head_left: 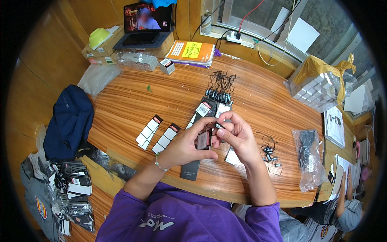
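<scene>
My left hand (177,147) is closed on a black-edged tag (202,140) with a pale face and a red patch. Close beside it, my right hand (242,139) pinches a small black tag (219,126) with white print between thumb and fingertips. Beneath both hands lies a long dark card or box (189,171), partly covered by them. Other tags with barcodes (203,108) rest at its far end, by a bunch of black cords (221,82). To the left, black-and-white tags (149,131) with red patches lie on the wooden table.
More cords (269,153) lie right of my hands, near a clear bag of black items (308,157). A wrapped stack of small white boxes (314,88) stands far right. Notebooks (191,52) and a screen (147,18) are at the back. Another person's arms (344,189) show at right.
</scene>
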The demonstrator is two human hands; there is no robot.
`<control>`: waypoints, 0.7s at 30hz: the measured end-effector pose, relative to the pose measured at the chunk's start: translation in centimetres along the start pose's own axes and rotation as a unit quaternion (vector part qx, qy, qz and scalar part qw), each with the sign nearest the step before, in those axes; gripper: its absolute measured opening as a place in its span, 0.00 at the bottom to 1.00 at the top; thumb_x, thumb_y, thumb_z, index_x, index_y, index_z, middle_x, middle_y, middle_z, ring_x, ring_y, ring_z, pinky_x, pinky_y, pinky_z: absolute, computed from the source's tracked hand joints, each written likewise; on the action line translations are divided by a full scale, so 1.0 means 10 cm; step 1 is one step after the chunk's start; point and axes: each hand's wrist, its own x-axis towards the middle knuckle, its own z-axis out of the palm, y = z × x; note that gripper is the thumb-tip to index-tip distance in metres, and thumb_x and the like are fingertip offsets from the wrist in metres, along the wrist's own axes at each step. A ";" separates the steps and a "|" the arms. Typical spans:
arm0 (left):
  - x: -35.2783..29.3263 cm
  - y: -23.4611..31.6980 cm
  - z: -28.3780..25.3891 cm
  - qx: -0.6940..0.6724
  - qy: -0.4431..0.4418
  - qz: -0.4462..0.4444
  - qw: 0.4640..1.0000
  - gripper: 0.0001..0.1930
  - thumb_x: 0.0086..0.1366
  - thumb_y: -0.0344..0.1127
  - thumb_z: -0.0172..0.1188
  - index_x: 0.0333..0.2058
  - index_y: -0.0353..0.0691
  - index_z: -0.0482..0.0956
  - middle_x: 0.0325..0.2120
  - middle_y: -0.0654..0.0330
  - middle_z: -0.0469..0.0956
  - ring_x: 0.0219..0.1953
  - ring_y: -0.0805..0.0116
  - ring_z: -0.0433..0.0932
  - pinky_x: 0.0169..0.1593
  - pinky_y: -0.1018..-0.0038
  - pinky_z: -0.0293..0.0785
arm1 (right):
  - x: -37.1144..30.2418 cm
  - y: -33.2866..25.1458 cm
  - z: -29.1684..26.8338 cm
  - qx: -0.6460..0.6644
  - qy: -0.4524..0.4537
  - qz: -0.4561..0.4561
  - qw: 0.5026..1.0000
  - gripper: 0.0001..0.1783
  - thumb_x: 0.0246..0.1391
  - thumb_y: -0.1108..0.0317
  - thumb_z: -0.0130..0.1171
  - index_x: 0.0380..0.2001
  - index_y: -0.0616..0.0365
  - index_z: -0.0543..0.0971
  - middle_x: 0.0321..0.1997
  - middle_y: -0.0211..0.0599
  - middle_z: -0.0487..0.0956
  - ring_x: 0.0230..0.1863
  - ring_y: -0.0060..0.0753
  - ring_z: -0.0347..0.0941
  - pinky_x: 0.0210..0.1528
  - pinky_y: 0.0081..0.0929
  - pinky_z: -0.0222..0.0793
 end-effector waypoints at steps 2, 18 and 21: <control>0.01 0.06 0.02 0.094 0.023 -0.009 0.995 0.39 0.43 0.42 0.73 0.52 0.39 0.63 0.42 0.57 0.74 0.44 0.69 0.74 0.48 0.74 0.68 | 0.01 0.02 0.04 -0.053 0.047 -0.022 0.997 0.05 0.55 0.75 0.53 0.36 0.63 0.71 0.31 0.32 0.75 0.33 0.19 0.71 0.36 0.16 0.68; 0.02 0.10 0.18 0.150 0.049 0.108 0.982 0.43 0.44 0.40 0.71 0.56 0.38 0.56 0.44 0.52 0.68 0.46 0.61 0.71 0.49 0.69 0.68 | -0.08 -0.04 0.09 -0.018 0.049 -0.073 0.996 0.07 0.54 0.73 0.55 0.37 0.62 0.74 0.35 0.36 0.77 0.34 0.22 0.72 0.40 0.21 0.69; 0.01 0.02 0.26 0.247 0.109 0.131 0.954 0.37 0.47 0.37 0.68 0.54 0.39 0.58 0.43 0.52 0.68 0.44 0.56 0.72 0.47 0.68 0.69 | -0.11 -0.07 0.11 -0.003 0.047 -0.092 0.995 0.07 0.57 0.70 0.51 0.36 0.62 0.73 0.35 0.38 0.76 0.33 0.23 0.72 0.39 0.21 0.69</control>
